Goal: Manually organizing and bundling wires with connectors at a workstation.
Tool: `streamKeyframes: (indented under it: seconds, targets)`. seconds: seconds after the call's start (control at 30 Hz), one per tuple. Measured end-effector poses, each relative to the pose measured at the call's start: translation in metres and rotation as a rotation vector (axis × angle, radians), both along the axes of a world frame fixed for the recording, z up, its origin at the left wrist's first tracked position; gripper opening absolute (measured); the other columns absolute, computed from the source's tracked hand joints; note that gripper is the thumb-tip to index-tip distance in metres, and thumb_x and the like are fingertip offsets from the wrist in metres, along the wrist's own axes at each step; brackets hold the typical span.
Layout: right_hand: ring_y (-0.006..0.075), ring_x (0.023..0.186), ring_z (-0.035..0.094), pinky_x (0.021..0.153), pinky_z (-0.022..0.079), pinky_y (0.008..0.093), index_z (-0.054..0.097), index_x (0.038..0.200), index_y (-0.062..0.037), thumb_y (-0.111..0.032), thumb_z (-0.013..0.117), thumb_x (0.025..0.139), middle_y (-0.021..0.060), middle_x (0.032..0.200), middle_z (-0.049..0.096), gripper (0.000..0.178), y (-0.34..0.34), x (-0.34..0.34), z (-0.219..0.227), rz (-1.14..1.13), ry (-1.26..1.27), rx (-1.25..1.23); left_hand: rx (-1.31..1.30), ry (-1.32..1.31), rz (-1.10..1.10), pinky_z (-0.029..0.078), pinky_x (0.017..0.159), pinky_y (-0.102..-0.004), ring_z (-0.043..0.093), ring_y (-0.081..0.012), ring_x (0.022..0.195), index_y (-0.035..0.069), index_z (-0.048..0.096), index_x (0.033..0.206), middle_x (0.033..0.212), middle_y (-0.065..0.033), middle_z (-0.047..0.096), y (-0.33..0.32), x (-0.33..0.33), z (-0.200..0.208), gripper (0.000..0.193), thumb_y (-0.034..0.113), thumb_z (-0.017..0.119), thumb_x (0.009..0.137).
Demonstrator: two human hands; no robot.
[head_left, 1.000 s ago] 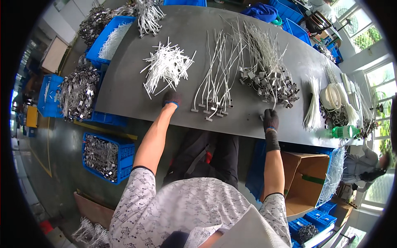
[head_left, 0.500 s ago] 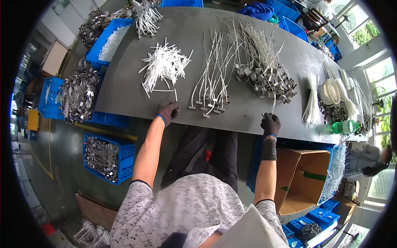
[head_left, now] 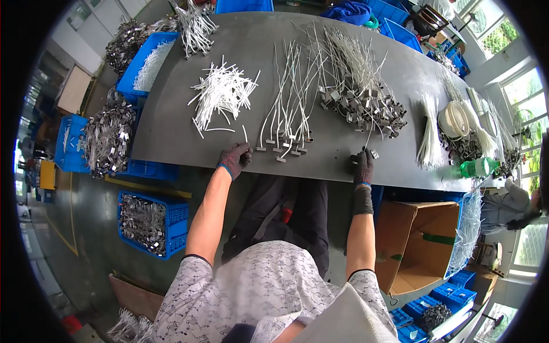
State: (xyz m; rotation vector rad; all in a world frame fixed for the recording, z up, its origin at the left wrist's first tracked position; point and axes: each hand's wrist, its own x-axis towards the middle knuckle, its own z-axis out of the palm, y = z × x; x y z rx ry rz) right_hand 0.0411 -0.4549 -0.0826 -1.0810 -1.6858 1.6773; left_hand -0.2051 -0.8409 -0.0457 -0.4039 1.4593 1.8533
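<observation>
My left hand [head_left: 235,159], in a dark glove, is closed on a short white tube [head_left: 245,134] that sticks up from its fingertips. My right hand [head_left: 363,166], gloved too, pinches a thin wire lead with a small metal block [head_left: 374,154] at its end, near the table's front edge. A heap of white tubes [head_left: 223,94] lies beyond my left hand. Between the hands, several leads with white tubes on them [head_left: 289,117] lie with their metal blocks toward me. Beyond my right hand is a big bundle of wire leads with metal blocks [head_left: 366,106].
The grey table [head_left: 189,154] has a curved edge. At its right lie a white tube bundle [head_left: 429,134], a white tape-like roll [head_left: 454,120] and a green bottle [head_left: 479,167]. Below stands an open cardboard box [head_left: 420,246]. Blue crates [head_left: 153,223] of parts stand left.
My right hand has shifted slightly left and toward me, and a metal block now shows beside its fingertips. My left hand keeps the white tube upright, nearly in place. The view has shifted slightly.
</observation>
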Motion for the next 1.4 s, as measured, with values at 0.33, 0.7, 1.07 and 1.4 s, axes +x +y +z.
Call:
streamKeyframes:
  seconds: [0.33,0.7,1.07,1.4]
  targets:
    - [0.0403,0.093,0.07,0.084,0.055,0.0463,0.059,0.139,-0.0105,-0.039,0.055,0.102,0.0244,0.1,0.072,0.047,0.021,0.038,0.045,-0.263,-0.536,0.628,-0.008,-0.004,0.021,0.051,0.058,-0.0275,0.06,-0.0098,0.062,0.011,0.064,0.097,0.08,-0.0019,0.067,-0.002,0.004,-0.004,0.009,0.017,0.071,0.095]
    - [0.025,0.093,0.068,0.087,0.052,0.0377,0.069,0.11,0.003,-0.029,0.063,0.097,0.0129,0.101,0.07,0.035,0.081,0.038,0.032,-0.194,-0.077,0.161,0.149,0.039,0.041,0.052,0.058,-0.0275,0.062,-0.0107,0.064,0.008,0.067,0.101,0.081,-0.0035,0.069,0.018,0.012,0.037,0.01,0.013,0.073,0.094]
    - [0.0432,0.094,0.07,0.082,0.055,0.051,0.066,0.114,-0.0048,-0.012,0.058,0.091,0.0219,0.104,0.071,0.026,-0.146,0.289,-0.028,0.595,-1.428,0.445,0.371,-0.061,-0.133,0.061,0.068,-0.0281,0.069,-0.0144,0.076,0.004,0.066,0.102,0.089,-0.0071,0.07,0.115,0.045,0.025,0.01,0.01,0.072,0.096]
    - [0.0442,0.095,0.067,0.078,0.054,0.0534,0.065,0.109,-0.0092,-0.012,0.054,0.093,0.0199,0.102,0.069,0.02,-0.193,0.257,0.004,0.541,-0.873,0.712,0.467,0.0,-0.06,0.066,0.072,-0.0413,0.074,-0.025,0.078,0.003,0.061,0.104,0.09,-0.012,0.071,0.213,0.11,0.047,0.01,0.012,0.065,0.1]
